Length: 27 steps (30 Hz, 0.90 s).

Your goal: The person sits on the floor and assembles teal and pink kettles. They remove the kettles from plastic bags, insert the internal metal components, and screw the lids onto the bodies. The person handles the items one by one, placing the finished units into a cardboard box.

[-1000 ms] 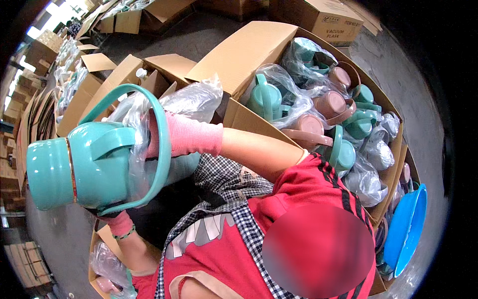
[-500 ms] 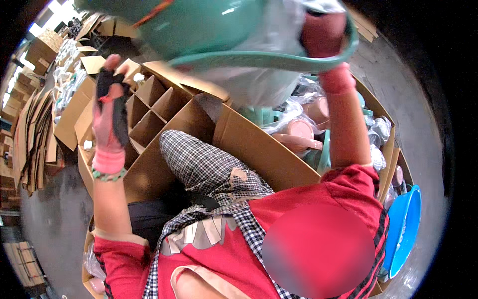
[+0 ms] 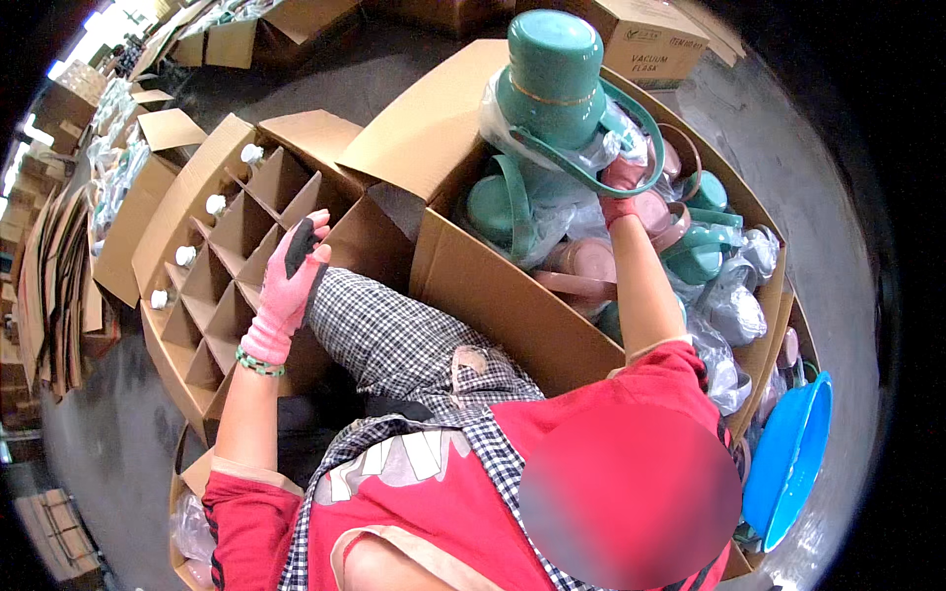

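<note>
Over the packed box (image 3: 493, 305), the green flask (image 3: 552, 84), roughly upright, could drop and knock the pink flasks (image 3: 578, 260) if its loose bag (image 3: 542, 184) slides within the right hand (image 3: 623, 173), which grips it low; the left hand (image 3: 287, 286) is empty, loosely spread.

Upper left of your frame: bright white light (image 3: 97, 28). Grey floor (image 3: 838, 266) down right side, also at lower left. Left edge: you see flattened cardboard (image 3: 54, 286), stacked. Upper right: brown carton (image 3: 645, 54).

teal flask (image 3: 549, 89); pink-black left glove (image 3: 280, 294); black-white checked apron (image 3: 384, 340); red shirt (image 3: 419, 507); blue basin (image 3: 796, 458)
</note>
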Motion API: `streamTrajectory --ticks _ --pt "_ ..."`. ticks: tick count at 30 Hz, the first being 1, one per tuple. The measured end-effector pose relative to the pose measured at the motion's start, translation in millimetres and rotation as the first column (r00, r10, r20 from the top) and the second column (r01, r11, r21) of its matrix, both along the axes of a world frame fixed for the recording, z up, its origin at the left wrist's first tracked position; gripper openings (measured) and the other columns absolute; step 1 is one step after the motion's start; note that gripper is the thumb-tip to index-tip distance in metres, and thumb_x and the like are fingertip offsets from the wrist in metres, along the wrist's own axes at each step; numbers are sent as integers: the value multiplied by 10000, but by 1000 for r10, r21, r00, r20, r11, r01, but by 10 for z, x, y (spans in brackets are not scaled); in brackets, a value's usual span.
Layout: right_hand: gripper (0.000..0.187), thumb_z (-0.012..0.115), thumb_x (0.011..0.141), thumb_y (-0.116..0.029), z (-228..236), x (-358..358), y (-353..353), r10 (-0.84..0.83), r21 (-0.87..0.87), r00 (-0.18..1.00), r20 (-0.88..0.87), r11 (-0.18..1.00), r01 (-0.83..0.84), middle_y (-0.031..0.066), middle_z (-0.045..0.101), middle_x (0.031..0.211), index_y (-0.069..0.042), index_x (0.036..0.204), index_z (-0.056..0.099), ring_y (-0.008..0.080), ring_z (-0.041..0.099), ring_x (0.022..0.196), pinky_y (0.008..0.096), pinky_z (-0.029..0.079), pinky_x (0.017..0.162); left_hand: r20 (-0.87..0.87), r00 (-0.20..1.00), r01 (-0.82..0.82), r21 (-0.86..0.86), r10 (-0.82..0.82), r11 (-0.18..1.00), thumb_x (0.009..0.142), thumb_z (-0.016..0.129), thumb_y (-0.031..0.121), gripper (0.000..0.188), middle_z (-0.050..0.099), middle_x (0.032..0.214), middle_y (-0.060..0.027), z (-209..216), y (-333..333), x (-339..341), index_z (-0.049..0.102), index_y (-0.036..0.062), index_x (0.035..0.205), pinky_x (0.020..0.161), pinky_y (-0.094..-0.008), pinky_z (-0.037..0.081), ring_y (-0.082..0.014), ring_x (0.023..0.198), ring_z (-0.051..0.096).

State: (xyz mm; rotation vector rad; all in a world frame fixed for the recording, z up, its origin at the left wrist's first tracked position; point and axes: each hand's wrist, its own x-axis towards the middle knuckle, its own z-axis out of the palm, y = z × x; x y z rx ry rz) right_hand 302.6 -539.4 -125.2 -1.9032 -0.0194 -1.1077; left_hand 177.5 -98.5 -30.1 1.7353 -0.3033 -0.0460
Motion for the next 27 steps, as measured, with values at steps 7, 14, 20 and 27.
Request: streamTrajectory --ticks 7,14,20,27 --pt "405 563 730 -264 -1204 -5 -526 81 -91 563 -822 958 -271 110 541 1073 -45 1069 530 245 516 961 341 390 835 -112 990 -80 38 84 996 802 520 97 386 490 1132 -67 -240 79 10 430 1 1164 886 -265 349 -144 1037 453" --pt "449 657 632 -338 -265 31 -368 -246 -346 248 -937 565 -749 148 594 919 -19 940 584 269 572 752 347 442 690 -97 984 -133 176 152 975 826 493 168 401 489 1142 -94 -360 368 -93 423 -28 1168 885 -281 348 -176 1038 466" --pt "268 559 771 -324 140 521 -782 140 481 735 -664 832 276 34 541 607 -66 700 572 124 489 491 258 381 446 -213 915 -324 123 344 938 840 468 153 342 525 1059 -79 -490 714 -258 465 -14 1138 868 -257 352 -147 986 483" --pt "432 587 733 -438 -637 998 -1128 476 814 706 -525 524 252 107 594 858 -43 907 574 250 545 737 371 437 677 -297 878 -368 79 374 926 830 502 172 337 537 1048 -70 -685 801 -397 490 -14 1110 853 -248 352 -140 970 491"
